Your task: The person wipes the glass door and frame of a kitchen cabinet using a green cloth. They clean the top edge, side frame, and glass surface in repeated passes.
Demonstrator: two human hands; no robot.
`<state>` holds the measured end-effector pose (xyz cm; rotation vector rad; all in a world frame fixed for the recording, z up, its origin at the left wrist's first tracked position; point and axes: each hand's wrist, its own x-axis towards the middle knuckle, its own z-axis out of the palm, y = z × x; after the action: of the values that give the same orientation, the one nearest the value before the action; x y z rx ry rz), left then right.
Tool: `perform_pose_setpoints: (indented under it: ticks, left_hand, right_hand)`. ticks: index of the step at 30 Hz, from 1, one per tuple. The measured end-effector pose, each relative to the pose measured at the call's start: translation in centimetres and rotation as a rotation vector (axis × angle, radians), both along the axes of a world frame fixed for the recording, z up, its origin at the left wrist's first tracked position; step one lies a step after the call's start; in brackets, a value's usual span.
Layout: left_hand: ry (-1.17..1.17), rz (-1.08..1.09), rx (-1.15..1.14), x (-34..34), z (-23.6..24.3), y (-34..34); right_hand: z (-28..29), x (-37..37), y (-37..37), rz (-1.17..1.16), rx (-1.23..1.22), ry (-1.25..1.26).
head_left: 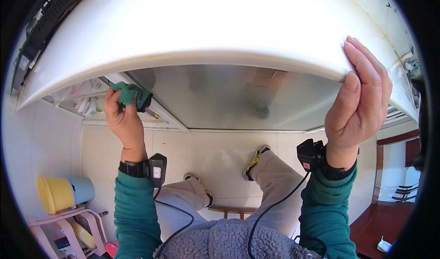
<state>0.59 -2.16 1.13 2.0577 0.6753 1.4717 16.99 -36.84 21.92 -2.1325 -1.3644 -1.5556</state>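
My left hand (pixel 120 112) is closed on a green cloth (pixel 130 94), which lies against the white metal frame (pixel 162 112) beside a glass door panel just under the countertop. The frosted glass panel (pixel 222 100) spans the middle of the cabinet front, with cloudy reflections on it. My right hand (pixel 360 98) grips the rounded edge of the white countertop (pixel 220 34) at the right, thumb and fingers curved over it. Both wrists carry black devices with cables.
Open shelves (pixel 85 105) with small items show at the left of the cabinet. Yellow and light blue buckets (pixel 55 194) sit above a pink rack (pixel 68 229) at lower left. A dark red wooden surface (pixel 376 222) is at lower right. My feet stand on the tiled floor (pixel 229 153) below.
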Motion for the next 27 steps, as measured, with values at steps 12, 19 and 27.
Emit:
perform_pose_setpoints:
  ticks: [12, 19, 27]
  left_hand:
    - [0.31, -0.158, -0.171, -0.5, -7.5, -0.4]
    - [-0.078, 0.033, 0.075, 1.4, 3.5, -1.9]
    - [0.067, 0.004, 0.143, 2.0, -1.3, -3.0]
  right_hand:
    - [-0.4, -0.1, 0.4, -0.001, 0.051, 0.008]
    - [-0.4, 0.1, 0.3, 0.003, 0.036, -0.028]
    - [-0.3, 0.2, 0.0, 0.002, 0.013, -0.009]
